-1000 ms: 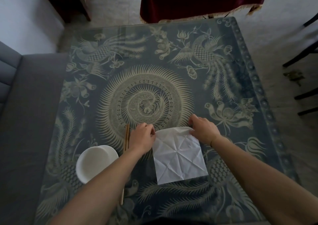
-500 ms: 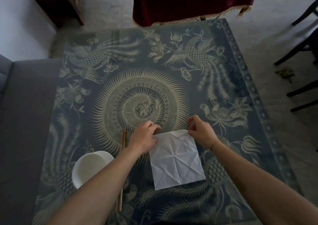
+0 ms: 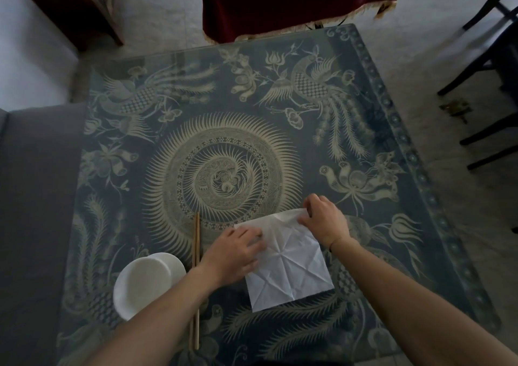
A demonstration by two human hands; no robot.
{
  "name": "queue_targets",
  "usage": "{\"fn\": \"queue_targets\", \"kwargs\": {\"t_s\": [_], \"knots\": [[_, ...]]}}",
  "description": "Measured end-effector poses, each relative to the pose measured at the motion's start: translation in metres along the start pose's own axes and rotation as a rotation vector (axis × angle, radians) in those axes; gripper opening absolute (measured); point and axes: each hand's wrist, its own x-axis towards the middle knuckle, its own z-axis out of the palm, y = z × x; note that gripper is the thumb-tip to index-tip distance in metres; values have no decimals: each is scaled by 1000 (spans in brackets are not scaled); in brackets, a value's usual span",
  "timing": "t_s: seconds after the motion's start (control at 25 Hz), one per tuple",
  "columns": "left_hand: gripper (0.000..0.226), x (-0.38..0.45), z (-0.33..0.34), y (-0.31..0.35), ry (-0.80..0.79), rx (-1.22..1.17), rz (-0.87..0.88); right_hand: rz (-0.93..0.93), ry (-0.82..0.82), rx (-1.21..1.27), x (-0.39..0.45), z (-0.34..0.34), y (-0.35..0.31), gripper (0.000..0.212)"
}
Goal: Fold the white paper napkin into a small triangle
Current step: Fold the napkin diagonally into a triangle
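Lower left of the frame: a white bowl (image 3: 148,283) and chopsticks (image 3: 197,276) on the patterned desk (image 3: 392,267). Lower centre: the left hand (image 3: 235,253), fingers extended, presses flat on the creased white napkin (image 3: 291,270). Centre right: the right hand (image 3: 325,218), its grip closed, pinches the napkin's raised far corner.

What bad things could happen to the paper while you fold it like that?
1. The thin white paper napkin might tear, because the right hand pinches and lifts only its far right corner.
2. It already has many old creases, so the new fold may follow the wrong line and come out crooked.
3. The left hand lies over its left edge; if it slips, the napkin could slide on the shiny patterned table towards the wooden chopsticks and white round bowl.
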Motion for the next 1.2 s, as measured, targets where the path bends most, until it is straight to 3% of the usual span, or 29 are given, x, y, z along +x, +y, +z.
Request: {"fn": "queue_targets", "kwargs": {"t_s": [0.24,0.56,0.76,1.04,1.2], "knots": [[43,-2,3,6,-17,41,-37,84,-96,56,11,-5,-5,7],[39,-14,5,16,47,18,-69,118,-79,365,13,-11,-5,29],[42,-38,12,24,-1,-37,88,17,26,312,15,-13,-15,16],[62,-41,16,32,-96,-40,-5,-288,178,245,-13,-11,-35,15],[71,-26,13,43,-75,19,-89,-349,217,243,-31,-8,-34,16]]}}
